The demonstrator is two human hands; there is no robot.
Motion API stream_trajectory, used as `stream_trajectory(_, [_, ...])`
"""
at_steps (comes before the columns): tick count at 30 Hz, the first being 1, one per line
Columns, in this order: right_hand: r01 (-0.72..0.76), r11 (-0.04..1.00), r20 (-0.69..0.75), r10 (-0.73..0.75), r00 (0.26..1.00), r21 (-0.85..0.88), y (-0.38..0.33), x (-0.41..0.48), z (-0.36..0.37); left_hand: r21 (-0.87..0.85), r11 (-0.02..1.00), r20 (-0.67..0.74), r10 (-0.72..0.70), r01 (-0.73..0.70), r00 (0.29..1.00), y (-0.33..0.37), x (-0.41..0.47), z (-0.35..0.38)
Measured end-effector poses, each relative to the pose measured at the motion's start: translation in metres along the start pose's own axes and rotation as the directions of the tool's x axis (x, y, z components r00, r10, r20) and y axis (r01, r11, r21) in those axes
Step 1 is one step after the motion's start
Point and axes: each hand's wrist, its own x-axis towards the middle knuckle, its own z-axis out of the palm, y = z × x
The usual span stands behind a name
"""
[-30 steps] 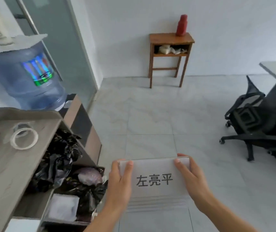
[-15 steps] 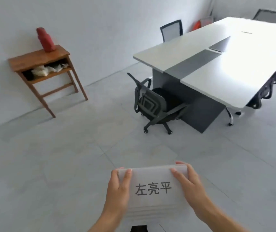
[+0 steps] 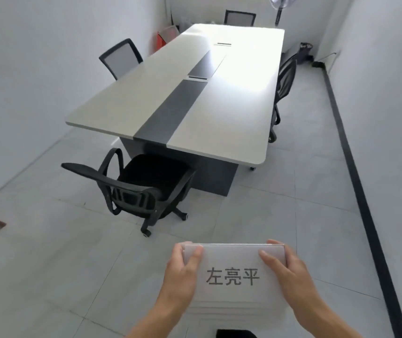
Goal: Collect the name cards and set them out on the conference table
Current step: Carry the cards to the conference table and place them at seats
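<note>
Name cards (image 3: 234, 276) sit stacked in my two hands at about 6 o'clock, low in my view and held over the tiled floor (image 3: 48, 276). My left hand (image 3: 183, 276) has its grip pinched on the stack's left edge, thumb lying across the top card near its upper corner and the fingers tucked underneath out of sight. My right hand (image 3: 290, 274) pinches the right edge the same way, thumb angled in over the card face, fingers wrapped round the side. The top card is pale and frosted with three dark printed characters across its middle; along its near edge the stepped edges of several more cards show, though I cannot count them. Ahead at 12 o'clock stands the long desk (image 3: 219, 123), white with a dark grey strip running down its centre, well apart from the cards. A black swivel chair (image 3: 144, 189) stands at the desk's near end, around 11 o'clock, turned partly away from the desk. Another chair (image 3: 122, 58) is tucked against the desk's left side at 10 o'clock, one more chair (image 3: 240, 18) stands at the far end, and a fourth chair (image 3: 284, 84) along the right side at 1 o'clock. A black strip (image 3: 356, 179) runs along the floor by the right wall.
</note>
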Motion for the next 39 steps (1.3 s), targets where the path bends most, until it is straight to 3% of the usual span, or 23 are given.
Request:
stream_trajectory(4, [-0.014,0.999,-0.045,0.016,0.999,0.039,-0.017,0.082,-0.012,0.024,1.0,0.045,0.008,-0.009,0.999,0.033,0.075,0.034])
stream_trajectory(15, [0.008,0.999,0.031,-0.009,0.999,0.048,-0.117,0.283,-0.028,-0.004,0.999,0.003,0.048,-0.048,0.999,0.148,0.254,0.086])
stream_trajectory(21, [-0.031,0.998,0.035,0.029,0.999,0.056,-0.149,0.377,-0.025,-0.015,0.999,0.054,0.038,-0.037,0.998,0.181,0.36,0.102])
stream_trajectory(27, [-0.045,0.992,-0.072,0.054,0.996,0.121,-0.191,0.485,-0.007,-0.006,0.999,0.152,0.053,-0.053,0.987,0.229,0.487,0.115])
stream_trajectory(34, [-0.061,0.985,-0.223,0.096,0.97,0.159,-0.238,0.604,0.003,0.162,0.96,0.352,0.161,-0.23,0.922,0.285,0.62,0.132])
stream_trajectory(39, [-0.069,0.969,-0.292,0.139,0.946,0.238,-0.246,0.668,-0.001,0.243,0.933,0.372,0.162,-0.265,0.914,0.302,0.686,0.16])
